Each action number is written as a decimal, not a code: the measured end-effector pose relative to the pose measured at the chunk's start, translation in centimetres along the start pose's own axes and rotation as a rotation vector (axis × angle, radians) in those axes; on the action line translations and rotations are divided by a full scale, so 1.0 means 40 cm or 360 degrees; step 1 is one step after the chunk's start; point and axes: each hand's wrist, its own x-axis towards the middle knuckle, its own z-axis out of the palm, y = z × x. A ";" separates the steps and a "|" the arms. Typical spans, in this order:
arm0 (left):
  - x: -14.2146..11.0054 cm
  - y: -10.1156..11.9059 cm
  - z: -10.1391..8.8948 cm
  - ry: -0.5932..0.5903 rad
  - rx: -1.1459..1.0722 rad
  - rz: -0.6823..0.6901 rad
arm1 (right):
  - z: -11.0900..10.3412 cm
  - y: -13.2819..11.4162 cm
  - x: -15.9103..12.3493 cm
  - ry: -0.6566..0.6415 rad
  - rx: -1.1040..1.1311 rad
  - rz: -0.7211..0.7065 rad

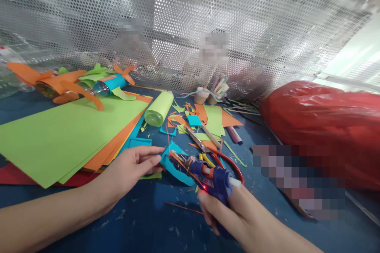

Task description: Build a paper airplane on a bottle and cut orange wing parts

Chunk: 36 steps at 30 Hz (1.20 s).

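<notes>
Left hand (126, 172): pinching curved blue paper (178, 172)
Right hand (242, 209): around blue glue gun (219, 178)
Nozzle (173, 155): leftward, over paper

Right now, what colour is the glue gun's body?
Dark blue, clearest in the head view.

No readable text, labels, brands or numbers

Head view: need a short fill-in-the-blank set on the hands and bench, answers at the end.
The glue gun is held in the person's ____ hand.
The left hand holds a paper piece coloured ____.
The bulky plastic bag at the far right is ____.
The large paper stack at left has a sheet on top coloured ____.

Missing words: right; blue; red; green.
</notes>
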 end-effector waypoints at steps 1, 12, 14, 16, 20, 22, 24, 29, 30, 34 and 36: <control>0.000 0.000 0.000 0.0004 -0.0008 0.0001 | 0.002 0.001 -0.003 0.0010 -0.0015 0.0009; 0.000 0.002 0.001 0.0007 -0.0046 -0.0004 | 0.004 0.000 0.004 0.0028 -0.0175 -0.0147; 0.000 0.001 0.000 0.0001 -0.0032 0.0003 | 0.003 -0.005 0.005 0.0008 -0.0161 -0.0163; 0.001 0.002 0.001 0.0003 -0.0008 0.0005 | 0.002 -0.008 0.005 0.0019 -0.0109 -0.0117; 0.002 0.008 0.006 -0.0017 -0.0005 0.0005 | -0.002 -0.003 0.010 0.0080 -0.0069 -0.0034; 0.001 0.011 0.009 -0.0042 -0.0020 0.0021 | -0.005 0.003 0.016 0.0104 -0.0096 -0.0007; -0.001 0.012 0.010 -0.0066 -0.0016 0.0034 | -0.008 0.010 0.022 0.0130 -0.0144 0.0007; -0.007 0.011 0.008 -0.0102 0.0015 0.0053 | -0.011 0.028 0.032 0.0203 -0.0217 0.0041; -0.007 0.011 0.009 -0.0104 0.0019 0.0053 | -0.011 0.032 0.033 0.0205 -0.0215 0.0051; -0.005 0.013 0.011 -0.0103 0.0007 0.0048 | -0.013 0.033 0.032 0.0214 -0.0093 -0.0021; -0.004 0.013 0.010 -0.0096 -0.0007 0.0042 | -0.019 0.027 0.032 0.0178 0.0080 -0.0141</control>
